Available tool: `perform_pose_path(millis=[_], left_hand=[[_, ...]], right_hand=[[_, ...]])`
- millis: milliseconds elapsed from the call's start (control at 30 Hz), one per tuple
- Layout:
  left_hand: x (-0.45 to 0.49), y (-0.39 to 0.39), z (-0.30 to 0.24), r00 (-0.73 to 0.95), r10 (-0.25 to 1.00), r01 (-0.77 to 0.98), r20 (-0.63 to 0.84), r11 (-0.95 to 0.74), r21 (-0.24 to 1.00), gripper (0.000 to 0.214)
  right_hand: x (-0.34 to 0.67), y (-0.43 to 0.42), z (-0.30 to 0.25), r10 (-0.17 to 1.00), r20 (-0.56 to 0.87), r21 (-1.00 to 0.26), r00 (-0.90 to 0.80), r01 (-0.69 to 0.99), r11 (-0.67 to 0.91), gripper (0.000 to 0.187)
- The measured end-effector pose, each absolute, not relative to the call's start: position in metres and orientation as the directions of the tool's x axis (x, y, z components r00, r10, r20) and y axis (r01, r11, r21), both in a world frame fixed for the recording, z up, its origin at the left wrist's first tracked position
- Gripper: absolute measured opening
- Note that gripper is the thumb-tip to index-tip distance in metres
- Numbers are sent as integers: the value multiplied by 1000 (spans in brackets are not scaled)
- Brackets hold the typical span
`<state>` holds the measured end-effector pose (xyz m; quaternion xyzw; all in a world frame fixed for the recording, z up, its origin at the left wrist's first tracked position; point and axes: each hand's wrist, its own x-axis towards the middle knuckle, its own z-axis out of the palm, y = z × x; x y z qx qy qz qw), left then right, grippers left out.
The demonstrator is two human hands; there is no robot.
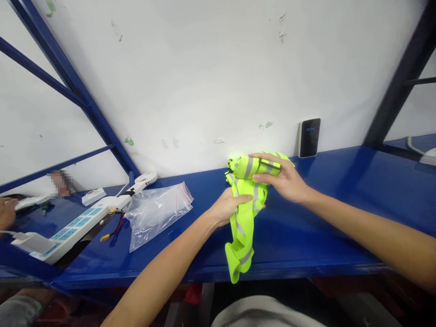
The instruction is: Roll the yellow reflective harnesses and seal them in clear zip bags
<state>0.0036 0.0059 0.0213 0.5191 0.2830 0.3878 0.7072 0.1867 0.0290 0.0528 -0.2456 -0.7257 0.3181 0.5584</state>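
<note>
A neon-yellow reflective vest with grey strips and dark trim is held over the front part of the blue table. Its upper part is rolled into a bundle, and a loose band dangles from it towards the table's front edge. My right hand is closed around the right side of the roll, thumb below and fingers over the top. Just beneath the roll, my left hand grips the hanging part, its thumb pressed across the front. The left fingers are mostly hidden behind the fabric.
A clear plastic zip bag lies left on the blue table. Beyond it are a white power strip, a small white fan and a cable with yellow connectors. A black-fronted device leans on the wall. Another person's hand shows far left.
</note>
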Motion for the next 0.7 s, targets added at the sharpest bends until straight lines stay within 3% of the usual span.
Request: perform_pose_path(millis=[100, 300, 467, 600, 700], left_hand=[[5, 8, 19, 499, 866, -278, -9, 170, 946, 34], [12, 10, 20, 343, 938, -388, 56, 87, 917, 30], [9, -1, 29, 468, 881, -420, 62, 160, 893, 35], [-1, -3, 30, 557, 826, -438, 83, 207, 875, 53], [-3, 0, 28, 545, 832, -473, 104, 202, 858, 55]], right_hand=[[187, 29, 48, 580, 740, -579, -341, 116, 807, 42], [183, 31, 39, 297, 780, -327, -551, 46, 944, 40], [192, 26, 43, 248, 745, -317, -620, -1, 948, 44], [195, 23, 45, 196, 694, -272, -693, 0, 962, 56], [194, 22, 43, 257, 680, -264, -687, 98, 960, 45]])
